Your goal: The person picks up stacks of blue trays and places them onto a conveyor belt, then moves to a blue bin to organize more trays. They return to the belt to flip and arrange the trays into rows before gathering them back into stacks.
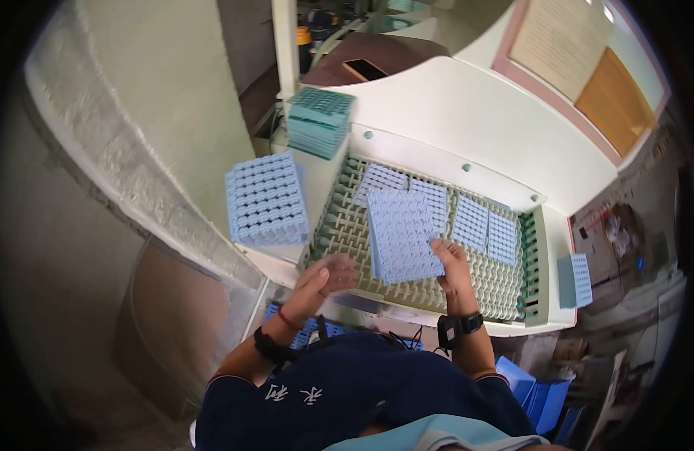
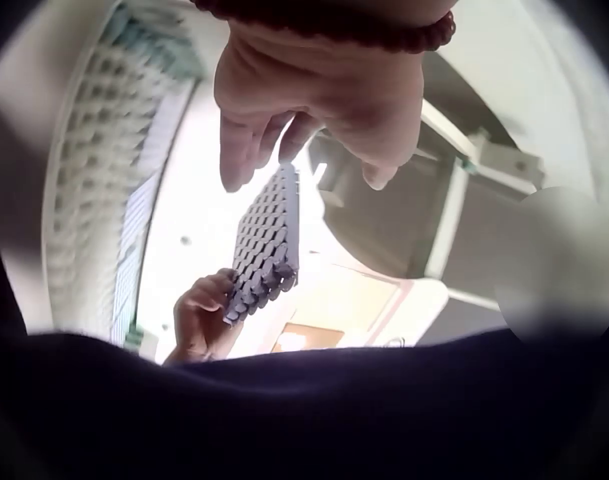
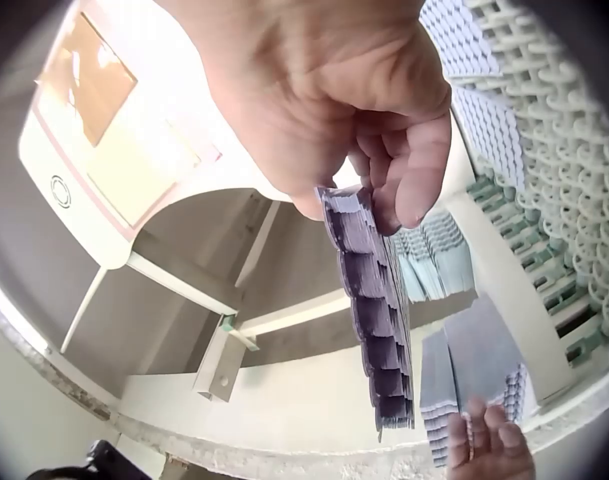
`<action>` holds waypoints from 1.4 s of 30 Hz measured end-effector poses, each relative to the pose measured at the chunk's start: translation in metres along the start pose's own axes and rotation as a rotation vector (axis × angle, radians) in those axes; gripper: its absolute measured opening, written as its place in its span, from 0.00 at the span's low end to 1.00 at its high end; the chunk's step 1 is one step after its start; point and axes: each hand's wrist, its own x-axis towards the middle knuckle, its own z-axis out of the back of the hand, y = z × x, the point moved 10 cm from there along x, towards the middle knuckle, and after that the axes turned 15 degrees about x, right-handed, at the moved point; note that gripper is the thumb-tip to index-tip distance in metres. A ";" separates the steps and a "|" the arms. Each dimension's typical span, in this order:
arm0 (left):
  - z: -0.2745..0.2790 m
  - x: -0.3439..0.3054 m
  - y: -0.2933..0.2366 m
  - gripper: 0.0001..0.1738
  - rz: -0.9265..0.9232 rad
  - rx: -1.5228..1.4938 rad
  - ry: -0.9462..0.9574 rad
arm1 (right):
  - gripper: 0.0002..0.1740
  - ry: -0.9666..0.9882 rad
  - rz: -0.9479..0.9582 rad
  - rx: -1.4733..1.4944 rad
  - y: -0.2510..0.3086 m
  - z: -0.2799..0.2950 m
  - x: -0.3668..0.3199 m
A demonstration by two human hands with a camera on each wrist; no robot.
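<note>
A thin stack of light-blue patterned sheets (image 1: 403,233) hangs over the roller bed. My right hand (image 1: 453,267) pinches it at its right edge, between thumb and fingers. In the right wrist view the layered edge of the held sheets (image 3: 369,310) shows below the fingers. To the left of the stack, my left hand (image 1: 326,284) is slightly blurred, its fingers extended and holding nothing. The left wrist view shows the left hand (image 2: 319,110) with fingers apart, overlapping the top of the sheets in this view. Beneath lie flat blue sheets (image 1: 471,223) on the roller bed (image 1: 347,270).
A thick blue stack (image 1: 268,199) stands on the left ledge, with a green stack (image 1: 320,124) behind it. Another blue stack (image 1: 576,280) sits at the far right end. A white panel (image 1: 437,101) rises behind the bed, and a phone (image 1: 365,70) lies beyond it.
</note>
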 end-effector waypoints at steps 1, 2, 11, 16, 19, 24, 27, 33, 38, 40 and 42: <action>-0.016 0.010 0.019 0.32 0.059 -0.161 0.105 | 0.13 -0.029 -0.003 -0.003 -0.007 0.012 -0.006; -0.024 0.022 0.030 0.32 0.075 -0.158 0.127 | 0.13 -0.057 -0.007 -0.006 -0.013 0.023 -0.012; -0.028 0.049 0.091 0.25 0.341 -0.269 0.010 | 0.18 0.003 -0.143 -0.504 -0.036 0.028 -0.048; -0.005 0.032 0.100 0.27 0.351 -0.136 -0.067 | 0.14 0.034 -0.211 -0.624 -0.033 0.037 -0.047; 0.003 0.014 0.080 0.29 0.301 -0.242 -0.089 | 0.15 -0.254 -0.158 -0.447 -0.012 0.091 -0.039; 0.023 -0.016 0.062 0.33 0.215 -0.219 -0.121 | 0.17 -0.322 -0.085 -0.402 -0.031 0.126 -0.005; 0.029 -0.027 0.061 0.34 0.243 -0.217 -0.183 | 0.17 -0.165 -0.173 -0.432 -0.076 0.077 0.025; 0.040 -0.028 0.064 0.34 0.261 -0.170 -0.256 | 0.18 -0.043 -0.296 -0.536 -0.125 0.034 0.052; 0.052 -0.020 0.083 0.30 0.328 -0.030 -0.280 | 0.17 -0.043 -0.397 -0.416 -0.107 0.029 0.007; 0.051 -0.008 0.088 0.26 0.318 0.008 -0.288 | 0.17 0.041 -0.390 -0.278 -0.106 0.024 -0.008; 0.045 0.003 0.091 0.25 0.328 -0.017 -0.260 | 0.15 0.123 -0.385 -0.345 -0.105 0.019 -0.015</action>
